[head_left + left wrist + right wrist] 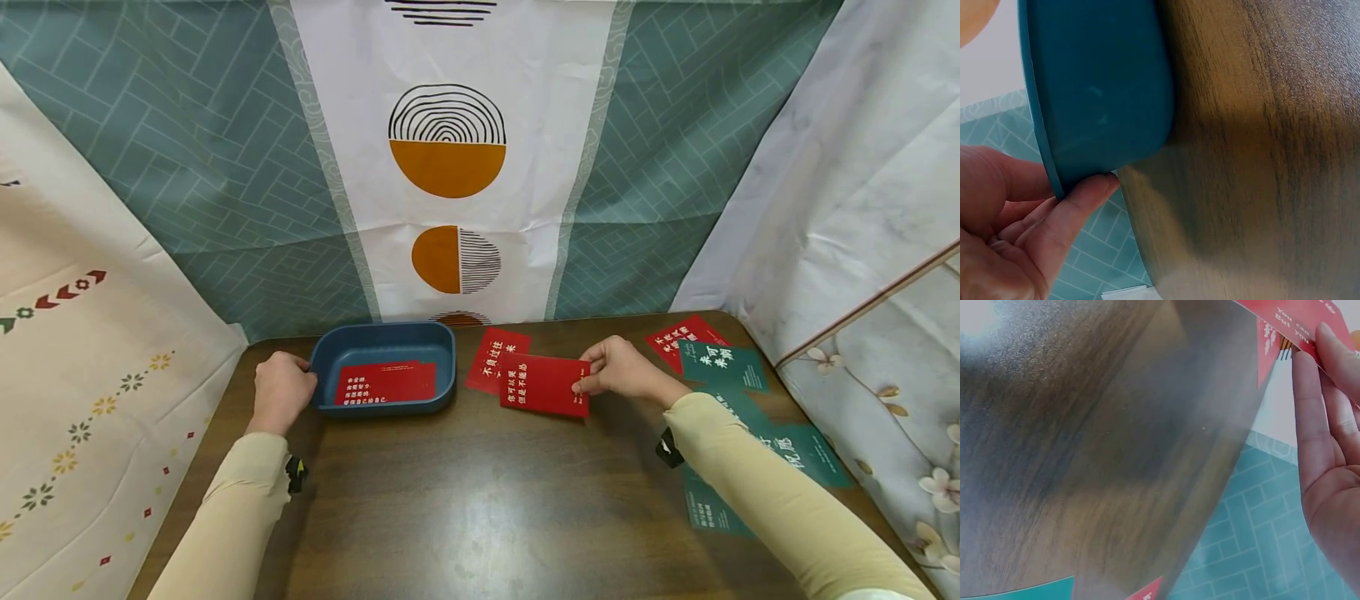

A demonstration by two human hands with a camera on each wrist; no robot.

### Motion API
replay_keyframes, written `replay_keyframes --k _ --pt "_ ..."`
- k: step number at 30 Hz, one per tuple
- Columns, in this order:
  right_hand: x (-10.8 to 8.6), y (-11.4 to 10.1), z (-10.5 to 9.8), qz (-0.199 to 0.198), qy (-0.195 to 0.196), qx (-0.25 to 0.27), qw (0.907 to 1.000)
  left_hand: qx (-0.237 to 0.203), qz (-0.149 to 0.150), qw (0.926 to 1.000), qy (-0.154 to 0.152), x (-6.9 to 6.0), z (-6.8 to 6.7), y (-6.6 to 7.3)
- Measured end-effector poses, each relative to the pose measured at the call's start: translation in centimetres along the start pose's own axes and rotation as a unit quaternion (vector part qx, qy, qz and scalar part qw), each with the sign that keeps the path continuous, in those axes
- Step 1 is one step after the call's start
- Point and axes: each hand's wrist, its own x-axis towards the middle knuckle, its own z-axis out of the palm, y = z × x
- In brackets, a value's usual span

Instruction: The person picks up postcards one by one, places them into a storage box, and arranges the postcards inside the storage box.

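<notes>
My left hand (pixel 283 388) grips the left rim of a blue plastic tray (pixel 447 367) at the back left of the table. In the left wrist view, thumb and fingers pinch the tray's edge. Red cards (pixel 386 383) with white writing lie inside the tray. My right hand (pixel 621 369) pinches a red card (pixel 544 385) by its right edge, thumb on top and fingers beneath. That card is held above the table and partly covers another red card (pixel 492 343) lying behind it. In the right wrist view the held card (pixel 1300 319) shows only in part.
On the table's right side lie a red card (pixel 678 337) and several green cards (pixel 738 367), some overlapping and some hidden by my right arm. The brown wooden table (pixel 465 500) meets a patterned cloth (pixel 277 283) at its back edge.
</notes>
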Motion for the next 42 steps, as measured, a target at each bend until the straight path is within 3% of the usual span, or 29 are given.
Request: replay_keyframes --k 11,19,27,35,42 --pt "0.3 0.0 -0.4 -0.022 0.033 0.029 0.9988 0.001 -0.003 1.0 -0.003 0.0 -0.1 0.1" --pt "0.1 -0.6 -0.6 -0.026 0.03 0.048 0.998 -0.001 -0.008 0.9999 -0.008 0.0 0.0 0.1" --pt "0.3 -1.5 -0.7 -0.023 0.068 0.083 0.9939 -0.002 -0.006 0.9999 -0.008 0.0 0.0 0.0" --pt "0.5 -2.7 -1.0 -0.027 0.064 0.059 0.9958 0.0 -0.001 1.0 -0.001 0.1 -0.1 0.0" --pt "1.0 -4.1 -0.8 -0.044 0.06 0.074 0.9945 0.0 0.003 1.0 -0.003 0.0 -0.1 0.0"
